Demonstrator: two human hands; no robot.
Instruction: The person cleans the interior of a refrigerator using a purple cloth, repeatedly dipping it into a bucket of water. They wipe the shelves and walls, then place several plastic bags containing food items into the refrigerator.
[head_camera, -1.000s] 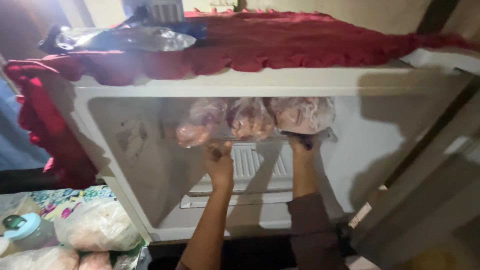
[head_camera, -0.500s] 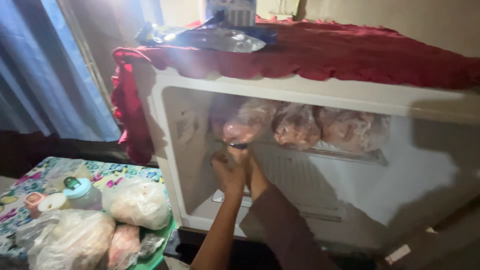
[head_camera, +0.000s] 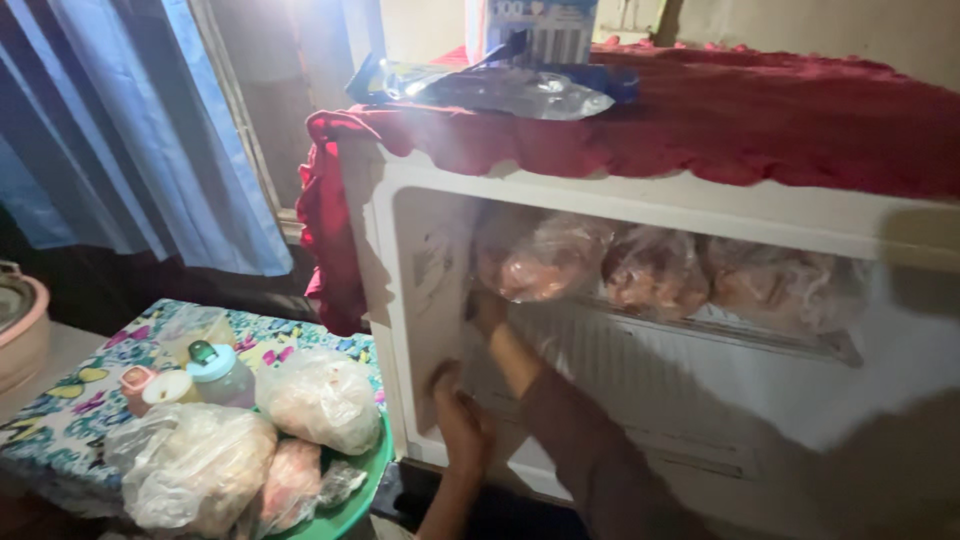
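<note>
Inside the open freezer compartment (head_camera: 430, 270), the right hand (head_camera: 488, 312) reaches up, its fingers closing under the leftmost bagged meat (head_camera: 545, 262) on the shelf (head_camera: 760, 335), directly above them. Lower down, the left hand (head_camera: 458, 425) rests open-fingered near the compartment's front edge, farther from the bag.

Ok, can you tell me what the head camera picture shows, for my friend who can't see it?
A person's right hand reaches toward bagged meat on an open freezer's shelf; the left hand rests at its lower wall. More bags sit on a green tray nearby.
</note>
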